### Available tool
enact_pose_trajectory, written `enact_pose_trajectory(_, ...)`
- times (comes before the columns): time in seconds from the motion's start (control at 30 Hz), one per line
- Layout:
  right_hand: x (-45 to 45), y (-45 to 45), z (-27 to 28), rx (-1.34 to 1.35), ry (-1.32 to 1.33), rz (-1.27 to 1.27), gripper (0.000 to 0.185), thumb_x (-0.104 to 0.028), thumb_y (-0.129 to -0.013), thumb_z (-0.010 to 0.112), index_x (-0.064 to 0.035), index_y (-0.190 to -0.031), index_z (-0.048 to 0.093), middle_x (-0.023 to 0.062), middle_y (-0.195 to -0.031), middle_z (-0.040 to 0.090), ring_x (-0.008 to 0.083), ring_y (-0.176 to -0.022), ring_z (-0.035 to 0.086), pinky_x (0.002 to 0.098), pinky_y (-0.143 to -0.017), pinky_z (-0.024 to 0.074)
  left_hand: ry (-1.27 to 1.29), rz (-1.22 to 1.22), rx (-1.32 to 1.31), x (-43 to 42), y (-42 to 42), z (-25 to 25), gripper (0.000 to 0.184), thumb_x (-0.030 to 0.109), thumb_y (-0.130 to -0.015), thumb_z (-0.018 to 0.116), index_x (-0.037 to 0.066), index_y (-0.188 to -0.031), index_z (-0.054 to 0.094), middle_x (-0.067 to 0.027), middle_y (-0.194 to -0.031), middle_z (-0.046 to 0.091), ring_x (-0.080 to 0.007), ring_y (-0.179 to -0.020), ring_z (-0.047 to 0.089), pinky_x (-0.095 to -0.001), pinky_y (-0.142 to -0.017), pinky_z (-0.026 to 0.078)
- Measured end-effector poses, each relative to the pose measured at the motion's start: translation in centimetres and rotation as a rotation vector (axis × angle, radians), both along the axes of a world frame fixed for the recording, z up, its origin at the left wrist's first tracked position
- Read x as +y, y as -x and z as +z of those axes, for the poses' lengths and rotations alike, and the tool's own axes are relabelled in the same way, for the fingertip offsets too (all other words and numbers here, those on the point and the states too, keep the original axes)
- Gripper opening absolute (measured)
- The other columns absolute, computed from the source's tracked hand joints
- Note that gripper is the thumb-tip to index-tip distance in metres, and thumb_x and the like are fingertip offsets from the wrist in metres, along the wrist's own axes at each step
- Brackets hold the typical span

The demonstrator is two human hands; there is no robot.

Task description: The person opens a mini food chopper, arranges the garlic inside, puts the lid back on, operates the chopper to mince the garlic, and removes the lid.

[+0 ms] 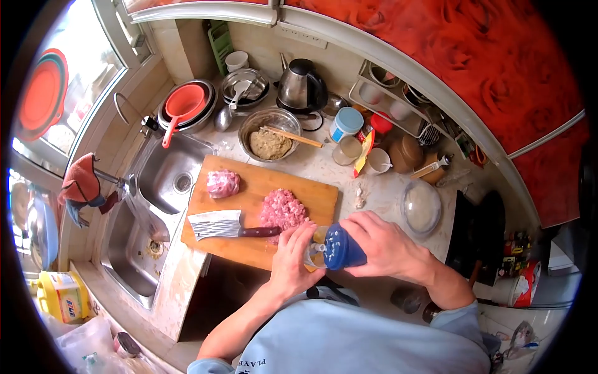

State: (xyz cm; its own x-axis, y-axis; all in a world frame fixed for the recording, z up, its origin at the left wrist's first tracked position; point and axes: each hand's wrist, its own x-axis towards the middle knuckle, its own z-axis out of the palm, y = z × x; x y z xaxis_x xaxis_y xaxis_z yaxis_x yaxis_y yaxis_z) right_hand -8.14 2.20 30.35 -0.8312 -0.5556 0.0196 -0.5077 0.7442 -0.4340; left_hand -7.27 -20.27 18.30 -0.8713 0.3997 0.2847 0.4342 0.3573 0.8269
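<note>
In front of my body, over the near edge of the cutting board [317,193], I hold a small food chopper with both hands. My left hand [291,258] is closed around its clear bowl [315,255]. My right hand [389,246] grips the blue lid [346,247], whose underside is tilted left and dotted with pale bits. A pale shaft shows between lid and bowl. On the board lie minced meat [283,209], a pink lump of meat [223,184] and a cleaver [216,225], its dark handle pointing toward my left hand.
A double sink [177,159] is on the left. Behind the board stand a metal bowl [293,123] with a doughy mixture and chopsticks [293,136], and a kettle [298,87]. A blue-lidded tub [346,123] and a covered round dish [420,209] are to the right.
</note>
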Motion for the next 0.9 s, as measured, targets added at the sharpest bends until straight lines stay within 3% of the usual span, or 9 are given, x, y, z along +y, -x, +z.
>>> enact_pose_trajectory(0.17,-1.6,0.1,0.5,0.010,-0.143,0.077,0.072,-0.025,-0.063,0.084,-0.0002,-0.122,0.050,0.0144,-0.104,0.051,0.0344,-0.096,0.058,0.0430,-0.073,0.0582,0.023,-0.010,0.019,0.4,-0.6,0.8,0.096,0.010,-0.057,0.087,0.010,-0.144,0.045,-0.0106,-0.143,0.051,-0.0400,-0.125,0.048,-0.0479,-0.098,0.053)
enact_pose_trajectory(0.3,-2.8,-0.1,1.1,0.021,-0.204,0.074,0.074,-0.028,-0.064,0.086,0.0001,-0.122,0.050,0.0140,-0.103,0.051,0.0329,-0.095,0.057,0.0421,-0.070,0.0582,0.011,-0.028,-0.009,0.6,-1.0,1.1,0.098,0.011,-0.056,0.087,0.010,-0.144,0.045,-0.0108,-0.144,0.051,-0.0400,-0.126,0.047,-0.0478,-0.096,0.054)
enact_pose_trajectory(0.47,-4.0,-0.3,1.1,0.109,-0.298,0.093,0.073,-0.042,-0.066,0.086,-0.0019,-0.118,0.054,0.0097,-0.099,0.051,0.0262,-0.091,0.056,0.0366,-0.065,0.0561,-0.025,-0.014,-0.018,0.8,-1.3,1.0,0.098,0.013,-0.057,0.088,0.009,-0.144,0.044,-0.0108,-0.143,0.051,-0.0402,-0.126,0.046,-0.0484,-0.096,0.054)
enact_pose_trajectory(0.57,-5.1,-0.4,2.0,0.002,-0.460,0.091,0.072,-0.038,-0.063,0.087,-0.0002,-0.118,0.060,0.0134,-0.104,0.058,0.0310,-0.097,0.058,0.0391,-0.070,0.0583,-0.024,-0.013,-0.056,0.9,-1.6,1.1,0.097,0.013,-0.058,0.088,0.009,-0.144,0.045,-0.0111,-0.143,0.051,-0.0406,-0.126,0.046,-0.0488,-0.096,0.053)
enact_pose_trajectory(0.77,-6.2,-0.2,2.9,0.080,-0.586,0.145,0.070,-0.034,-0.063,0.087,-0.0013,-0.118,0.060,0.0120,-0.105,0.058,0.0313,-0.100,0.058,0.0411,-0.071,0.0577,-0.100,-0.007,-0.069,0.9,-1.5,1.1,0.101,0.014,-0.058,0.089,0.008,-0.147,0.041,-0.0132,-0.142,0.052,-0.0401,-0.126,0.046,-0.0486,-0.099,0.051)
enact_pose_trajectory(0.9,-7.4,0.2,3.5,-0.006,-0.604,0.145,0.071,-0.033,-0.062,0.088,-0.0015,-0.119,0.059,0.0117,-0.107,0.058,0.0314,-0.103,0.057,0.0433,-0.072,0.0571,-0.186,-0.026,-0.146,0.7,-1.6,1.2,0.113,0.017,-0.061,0.090,0.002,-0.154,0.029,-0.0215,-0.144,0.049,-0.0436,-0.129,0.045,-0.0490,-0.107,0.045)
